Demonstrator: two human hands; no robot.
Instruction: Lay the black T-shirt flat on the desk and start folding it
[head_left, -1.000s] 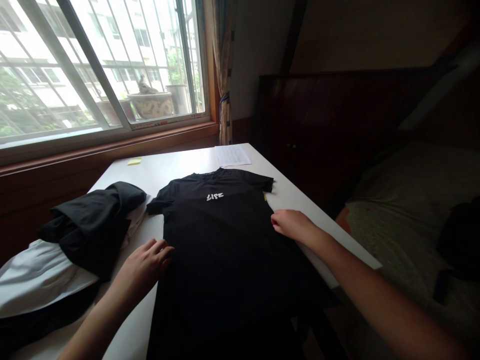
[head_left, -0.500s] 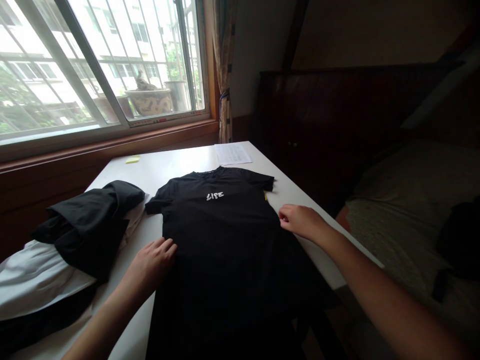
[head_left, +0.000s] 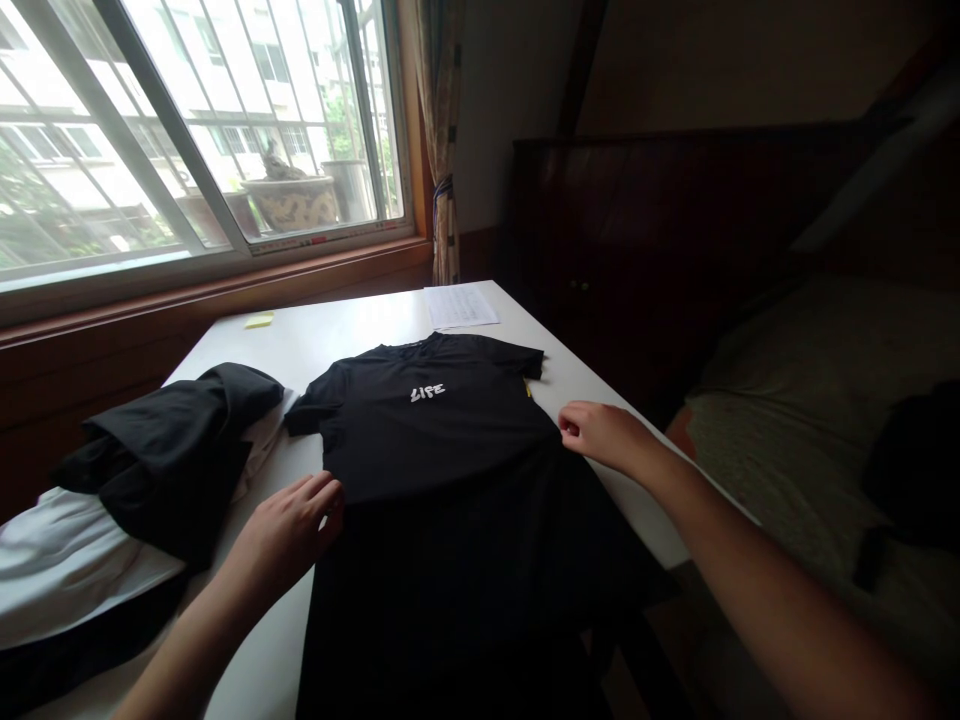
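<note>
A black T-shirt [head_left: 442, 450] lies spread over the table, its collar toward the far end and a small white print on the upper part. Its lower part runs down over the near edge into shadow. My left hand [head_left: 296, 520] has its fingers curled and pinched on the shirt's left side edge. On the opposite side my right hand [head_left: 604, 433] is closed, with thumb and fingers pinched at the shirt's right edge. Both side edges are partly hidden by the fingers.
Dark and white clothes [head_left: 157, 460] are heaped on the table's left. Printed paper sheets [head_left: 461, 305] and a yellow sticky note [head_left: 259, 320] lie at the far end of the white table [head_left: 337, 325]. Beyond stands a barred window [head_left: 225, 120]; a bed [head_left: 780, 400] is at right.
My left fingers have curled from a flatter pose into a pinch at the shirt's edge. The right hand stays closed at its edge. The view has shifted slightly.
</note>
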